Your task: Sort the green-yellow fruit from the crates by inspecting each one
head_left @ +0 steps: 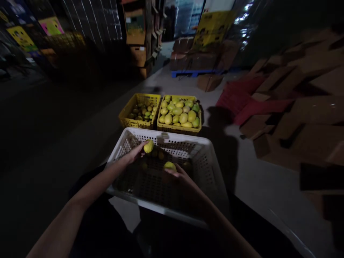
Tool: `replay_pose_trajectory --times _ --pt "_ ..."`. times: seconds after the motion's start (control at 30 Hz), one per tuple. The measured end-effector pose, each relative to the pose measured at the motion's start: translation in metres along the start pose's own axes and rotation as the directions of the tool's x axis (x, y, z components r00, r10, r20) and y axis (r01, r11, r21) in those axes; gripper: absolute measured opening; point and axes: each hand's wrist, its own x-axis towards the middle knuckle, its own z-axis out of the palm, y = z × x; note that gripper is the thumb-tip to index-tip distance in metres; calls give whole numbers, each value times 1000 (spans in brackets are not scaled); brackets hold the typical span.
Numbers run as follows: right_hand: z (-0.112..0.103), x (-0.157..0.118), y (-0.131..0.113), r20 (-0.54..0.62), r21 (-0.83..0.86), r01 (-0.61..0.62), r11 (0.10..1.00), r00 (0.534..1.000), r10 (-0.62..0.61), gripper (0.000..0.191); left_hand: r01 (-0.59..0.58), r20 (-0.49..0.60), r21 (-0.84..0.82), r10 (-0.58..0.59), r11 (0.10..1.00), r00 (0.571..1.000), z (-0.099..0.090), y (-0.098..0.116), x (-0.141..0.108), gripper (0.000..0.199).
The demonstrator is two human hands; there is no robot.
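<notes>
Over the white plastic crate [172,135], my left hand [136,152] is closed around a yellow-green fruit [148,146], perhaps a lemon or a small mango. Another fruit of that kind [170,166] sits in my right hand [177,175], lower and nearer to me. A few more fruits [160,154] lie in shadow on the crate's floor. Just beyond stands a yellow crate [180,129] heaped with larger yellow and green fruits [177,111]. To its left, a second yellow crate [125,114] holds smaller, darker fruits [143,110], filled lower.
Flattened cardboard boxes [309,125] and a red sheet or sack [242,96] pile up on the right. Stacked boxes [138,55] and a blue pallet [195,73] with cartons stand at the back. The left side is very dark.
</notes>
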Motion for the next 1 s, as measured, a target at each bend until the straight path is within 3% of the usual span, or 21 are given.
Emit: replay_pose_trajectory --times 0.1,0.2,0.33,0.53,0.67,0.8,1.0 --pt "-2 -11 -1 -27 162 -31 986 999 36 24 -10 143 -255 48 967 989 15 6 -42 43" --pt "-10 -17 1 -88 170 -49 984 994 65 17 10 261 -475 130 880 956 21 -4 -66 32" --pt "-14 -16 4 -158 111 -95 989 981 112 39 10 284 -509 156 861 946 27 -23 -78 27" --pt "-4 -3 9 -91 92 119 989 990 -111 36 37 352 -585 212 810 912 39 -33 -85 45" --pt "1 -2 11 -76 -36 263 964 961 -265 47 -43 344 -493 241 869 907 43 -34 -90 52" --pt "-1 -12 9 -110 -333 421 844 871 -479 44 -235 291 -235 298 943 909 43 -33 -92 49" --pt "-7 -24 6 -89 -510 449 734 821 -564 41 -408 265 -60 408 911 874 42 -30 -88 54"
